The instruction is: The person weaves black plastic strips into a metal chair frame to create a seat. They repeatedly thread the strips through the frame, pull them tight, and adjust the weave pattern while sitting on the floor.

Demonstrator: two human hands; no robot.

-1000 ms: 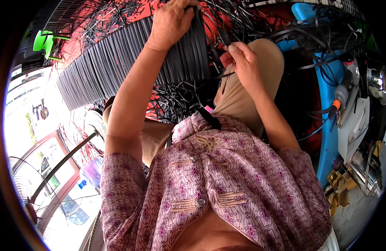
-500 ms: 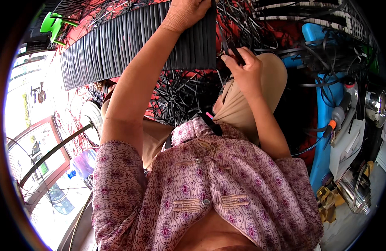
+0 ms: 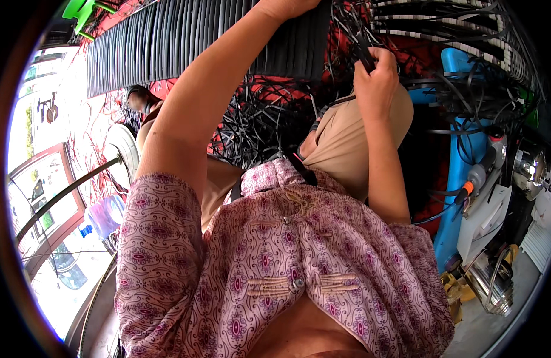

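A wide panel of parallel black strips [image 3: 204, 36] stretches across the top of the view. My left hand [image 3: 287, 7] reaches up onto it; only the wrist and the heel of the hand show at the upper edge. My right hand [image 3: 377, 77] is closed in a fist around a few thin black strips [image 3: 362, 51] next to the panel's right end, above my tan-clothed knee [image 3: 347, 137]. A tangle of loose black strips [image 3: 257, 125] hangs below the panel, between my two forearms.
A blue frame [image 3: 460, 149] stands at the right, with woven black-and-white strips [image 3: 466, 36] above it. A tool with an orange tip [image 3: 469, 188] and shiny metal parts [image 3: 493, 283] lie lower right. A round disc on a rod [image 3: 123, 152] and a plastic bottle [image 3: 102, 215] sit at the left.
Both hands have shifted up in the view. My left hand has slid to the upper edge over the panel, and my right fist has risen along the strips.
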